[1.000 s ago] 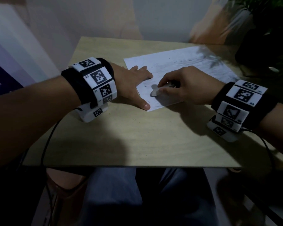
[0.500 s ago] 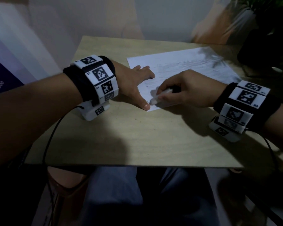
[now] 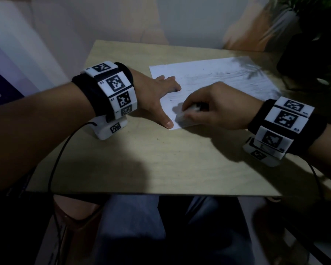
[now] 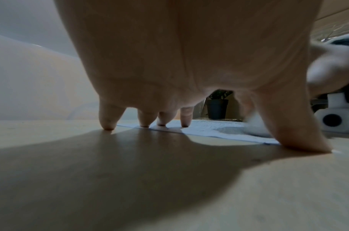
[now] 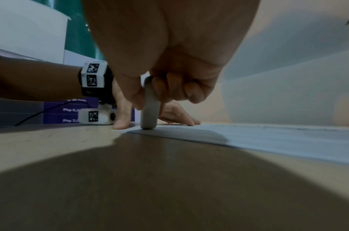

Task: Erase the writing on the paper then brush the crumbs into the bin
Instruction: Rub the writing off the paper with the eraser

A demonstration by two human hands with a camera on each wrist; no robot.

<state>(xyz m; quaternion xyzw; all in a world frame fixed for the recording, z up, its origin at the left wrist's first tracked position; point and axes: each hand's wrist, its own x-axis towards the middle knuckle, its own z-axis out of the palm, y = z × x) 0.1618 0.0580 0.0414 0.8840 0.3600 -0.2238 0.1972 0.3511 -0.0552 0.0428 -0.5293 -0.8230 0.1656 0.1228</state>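
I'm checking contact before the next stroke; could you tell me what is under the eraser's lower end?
The eraser, pinched upright by the right hand, stands on the paper near its corner. Any writing under the tip is covered.

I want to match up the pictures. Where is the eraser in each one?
Head: the eraser is mid-picture, pinched by the right hand near the paper's front corner.
Left wrist: a blurred white shape at right, behind the thumb.
Right wrist: centre, standing on end.
Shared landmark: the paper.
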